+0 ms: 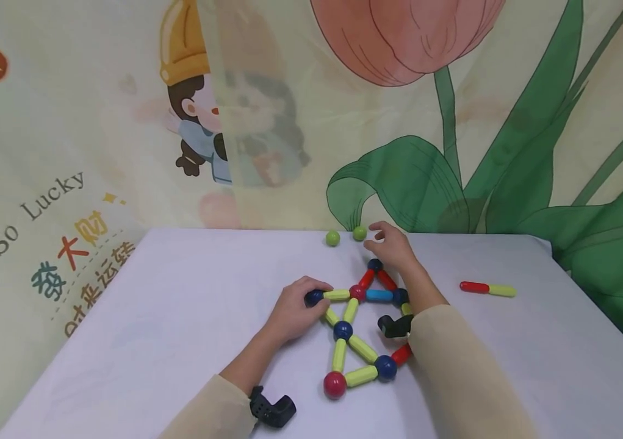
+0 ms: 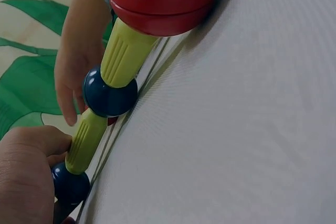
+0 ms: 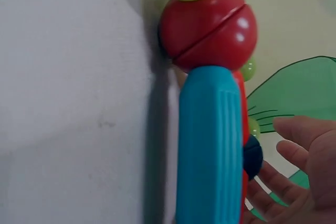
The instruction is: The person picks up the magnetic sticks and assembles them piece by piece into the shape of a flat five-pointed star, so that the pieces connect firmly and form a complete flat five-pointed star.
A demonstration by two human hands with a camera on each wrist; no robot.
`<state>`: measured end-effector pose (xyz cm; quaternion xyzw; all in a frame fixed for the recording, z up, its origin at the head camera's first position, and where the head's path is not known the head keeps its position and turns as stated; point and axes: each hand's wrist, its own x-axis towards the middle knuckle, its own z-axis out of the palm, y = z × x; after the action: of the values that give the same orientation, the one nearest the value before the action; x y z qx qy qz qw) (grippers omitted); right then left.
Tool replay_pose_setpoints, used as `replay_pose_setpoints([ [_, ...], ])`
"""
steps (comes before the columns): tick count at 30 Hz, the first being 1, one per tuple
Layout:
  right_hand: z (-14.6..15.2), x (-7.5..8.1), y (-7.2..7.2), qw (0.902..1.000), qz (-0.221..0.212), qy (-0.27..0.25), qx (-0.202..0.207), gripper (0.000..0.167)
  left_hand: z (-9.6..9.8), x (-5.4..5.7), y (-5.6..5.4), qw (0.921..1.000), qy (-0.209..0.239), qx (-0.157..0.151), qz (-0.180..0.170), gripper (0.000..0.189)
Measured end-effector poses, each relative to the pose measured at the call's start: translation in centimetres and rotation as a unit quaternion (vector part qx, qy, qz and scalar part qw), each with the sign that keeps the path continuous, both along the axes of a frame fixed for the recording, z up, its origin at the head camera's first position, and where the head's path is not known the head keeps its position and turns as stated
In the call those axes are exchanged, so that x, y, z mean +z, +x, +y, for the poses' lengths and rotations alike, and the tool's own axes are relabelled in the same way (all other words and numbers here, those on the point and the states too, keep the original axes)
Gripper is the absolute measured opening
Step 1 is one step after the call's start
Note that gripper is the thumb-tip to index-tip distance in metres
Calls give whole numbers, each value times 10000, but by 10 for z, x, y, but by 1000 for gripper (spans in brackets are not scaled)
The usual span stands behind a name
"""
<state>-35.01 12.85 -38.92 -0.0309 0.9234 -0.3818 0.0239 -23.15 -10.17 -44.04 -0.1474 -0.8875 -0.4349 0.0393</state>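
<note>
A flat frame of magnetic rods and balls lies on the white table, with a red ball (image 1: 335, 385) at its near corner and a blue rod (image 1: 379, 296) farther back. My left hand (image 1: 296, 310) holds the dark blue ball (image 1: 314, 297) at the frame's left corner, thumb and fingers around it. Beyond the frame's far dark blue ball (image 1: 374, 264), my right hand (image 1: 393, 249) reaches toward a green ball (image 1: 359, 233), its fingers loosely bent and holding nothing. In the right wrist view those fingers (image 3: 302, 129) are spread beside the frame.
Another green ball (image 1: 332, 238) sits at the table's back edge, left of the first. To the right lies a joined red and yellow-green rod pair (image 1: 488, 289). A printed cloth (image 1: 284, 201) hangs behind the table (image 1: 179, 317). Both wrists carry black cameras.
</note>
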Motion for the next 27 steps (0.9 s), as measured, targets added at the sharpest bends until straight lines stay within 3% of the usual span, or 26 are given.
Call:
replay_pose_setpoints([
  [9,-11,-13,-16,9994,-284,187,54,64,1,-1,2,10000,8,27,26,26],
  [15,-17,-9,-25,9961,-253,827,152,67,2,0,-1,10000,6,0,74,27],
  [20,-17,-10,-27,9922,-343,1182,204,66,3,-1,-2,9999,-25,-71,127,27],
  [27,-17,-13,-28,9924,-110,1197,264,54,1,-2,-2,9999,-31,-7,101,27],
])
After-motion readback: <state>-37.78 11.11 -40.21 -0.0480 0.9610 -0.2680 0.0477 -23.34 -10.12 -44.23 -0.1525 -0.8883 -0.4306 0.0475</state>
